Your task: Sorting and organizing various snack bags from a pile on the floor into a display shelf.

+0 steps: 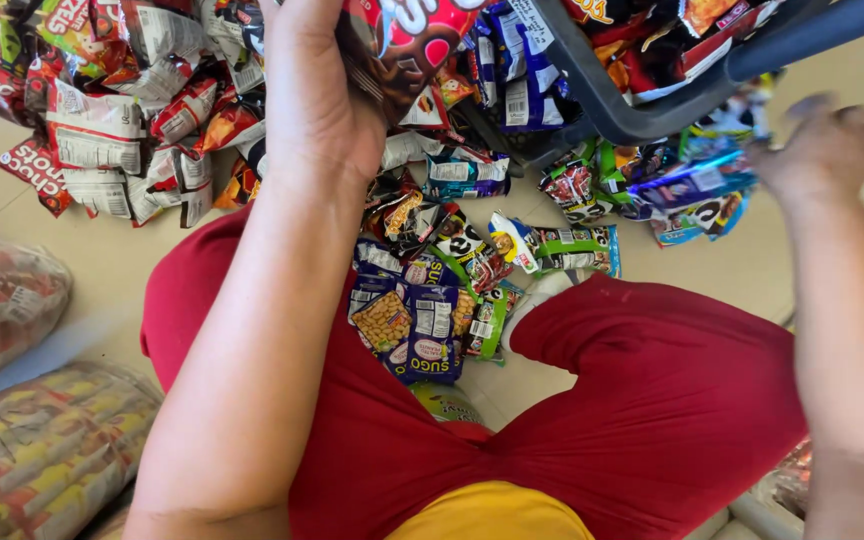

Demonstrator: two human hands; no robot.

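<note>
Two hands are busy: your left hand [317, 95] grips a red snack bag [407, 40] over the floor [112, 265]; your right hand [817, 150], blurry, fingers curled, is near the dark basket [602, 100].

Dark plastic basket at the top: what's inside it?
The dark plastic basket holds glossy snack packets, red, orange and blue, piled to the rim. Its bottom and lower layers are covered. The left hand grips a red packet beside it.

Snack packets [422, 320] lie on the floor [112, 265] between the knees, basket [652, 110] seemingly behind them.
</note>
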